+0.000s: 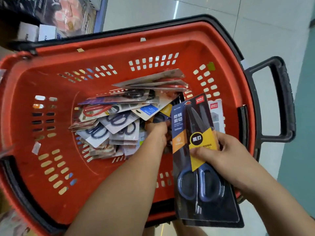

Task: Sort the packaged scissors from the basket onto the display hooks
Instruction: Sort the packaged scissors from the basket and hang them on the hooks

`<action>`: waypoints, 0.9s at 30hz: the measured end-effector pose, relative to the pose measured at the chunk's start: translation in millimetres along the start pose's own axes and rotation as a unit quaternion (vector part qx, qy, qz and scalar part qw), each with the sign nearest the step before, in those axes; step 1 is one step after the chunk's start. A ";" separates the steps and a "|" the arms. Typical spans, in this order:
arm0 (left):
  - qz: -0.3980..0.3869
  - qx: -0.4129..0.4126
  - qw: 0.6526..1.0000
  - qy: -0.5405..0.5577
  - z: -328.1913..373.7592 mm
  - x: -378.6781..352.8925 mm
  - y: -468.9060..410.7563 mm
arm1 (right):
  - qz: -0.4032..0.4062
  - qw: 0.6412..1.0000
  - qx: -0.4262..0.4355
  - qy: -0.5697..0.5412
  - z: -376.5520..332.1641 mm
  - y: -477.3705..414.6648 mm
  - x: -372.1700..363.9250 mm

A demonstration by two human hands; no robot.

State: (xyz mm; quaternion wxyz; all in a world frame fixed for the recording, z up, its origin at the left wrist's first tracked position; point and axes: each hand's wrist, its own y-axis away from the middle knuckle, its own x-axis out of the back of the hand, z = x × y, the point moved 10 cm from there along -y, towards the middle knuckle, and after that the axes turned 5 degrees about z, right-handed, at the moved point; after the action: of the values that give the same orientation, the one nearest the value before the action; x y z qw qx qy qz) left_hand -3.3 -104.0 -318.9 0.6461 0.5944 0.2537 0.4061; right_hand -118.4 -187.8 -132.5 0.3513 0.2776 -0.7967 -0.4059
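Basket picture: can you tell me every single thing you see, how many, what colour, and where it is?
basket: one, red with black rim and handle, fills the middle of the view.
loose scissor packs: a pile too jumbled to count, pale cards with dark blue, red and black scissors, in the basket's bottom.
held pack: at least one, dark card with yellow and orange label, blue-handled scissors, over the basket's right side.
shelf boxes: a few, blurred, white and pinkish, top left.
floor: pale tiles, behind the basket.
left hand: one, down among the packs; its grip is hidden.
right hand: one, grips the held pack.
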 end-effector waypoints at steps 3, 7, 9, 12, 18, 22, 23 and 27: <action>0.002 -0.035 0.999 -0.027 9.3 21.0 8.6 | -0.003 1.000 -0.001 -0.007 -1.6 8.9 8.2; -0.008 -0.017 0.999 -0.039 19.4 83.6 32.2 | -0.024 0.999 -0.007 -0.046 -14.1 35.6 15.4; -0.018 0.006 0.999 -0.047 23.8 104.5 50.6 | -0.023 0.998 -0.008 -0.062 -24.2 47.4 20.6; -0.018 0.021 0.999 -0.031 22.4 120.7 86.4 | -0.018 0.996 -0.002 -0.087 -41.0 62.2 31.0; 0.006 0.038 0.998 0.041 -12.0 173.9 147.5 | 0.002 0.994 0.020 -0.107 -59.5 86.8 43.1; 0.033 -0.025 0.999 -0.013 -29.2 211.8 184.7 | -0.002 0.994 0.012 -0.110 -62.8 102.5 32.8; 0.045 -0.066 0.996 -0.041 -26.0 221.8 194.1 | -0.005 0.994 0.010 -0.112 -64.3 107.2 29.4; 0.075 -0.204 0.974 -0.060 13.6 244.2 251.9 | -0.025 0.994 0.016 -0.105 -81.7 128.0 13.8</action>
State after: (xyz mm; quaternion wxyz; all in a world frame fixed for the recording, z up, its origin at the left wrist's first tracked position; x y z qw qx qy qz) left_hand 83.7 81.0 -33.5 0.7354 0.4909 0.0812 0.4600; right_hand -82.6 -168.7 14.5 0.2508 0.2585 -0.8287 -0.4285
